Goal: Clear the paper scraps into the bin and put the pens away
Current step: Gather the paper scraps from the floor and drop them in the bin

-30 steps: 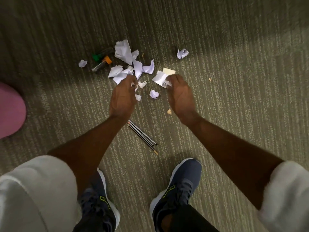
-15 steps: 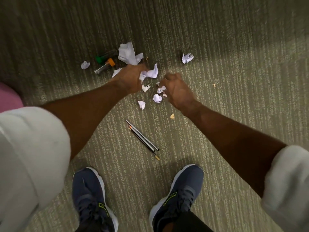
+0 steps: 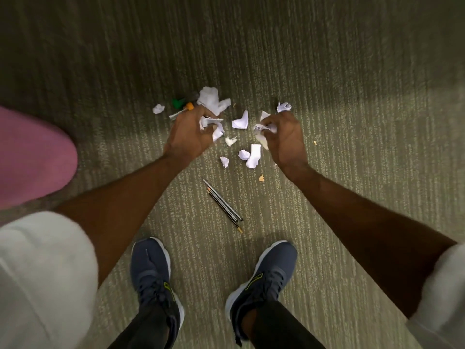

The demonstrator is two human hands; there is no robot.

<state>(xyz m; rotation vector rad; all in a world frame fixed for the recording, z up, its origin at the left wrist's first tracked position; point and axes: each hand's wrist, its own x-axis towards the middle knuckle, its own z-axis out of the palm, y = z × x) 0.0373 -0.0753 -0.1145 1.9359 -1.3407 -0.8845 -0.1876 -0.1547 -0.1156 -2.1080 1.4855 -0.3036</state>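
– White scraps [image 3: 241,121]: where are they?
– Split. My left hand [image 3: 191,133] is curled round a crumpled wad [image 3: 217,128], and my right hand [image 3: 284,137] is curled round a smaller bunch [image 3: 264,127]. The rest is on the carpet [image 3: 352,172]. A flat piece [image 3: 254,156] and small bits lie between my hands. A big crumpled sheet [image 3: 211,98] sits just past my left knuckles. There is one ball [image 3: 158,108] out to the left and another [image 3: 283,106] just past my right fingers.
– Delta?
– A second ago both hands were down in the pile. Half a second ago the left was reaching toward the far pieces. Now the pieces that lay on the left side are off the floor and in that fist. I'd call the gathering about half done, with nothing binned yet.
– Pens?
– Same place. The thin dark pens [image 3: 222,206] lie side by side, nearer my shoes [image 3: 264,270] and apart from the paper. Two markers, one green-capped [image 3: 178,102] and one orange-capped [image 3: 189,106], sit just beyond my left hand, partly hidden by it.
– Room?
– There is open carpet ahead and to the right. A pink thing [image 3: 32,157] sits at the left edge near my left arm, and I can't tell what it is. I can't identify a bin in view. My feet are close behind the pens, so stepping forward risks treading on them.
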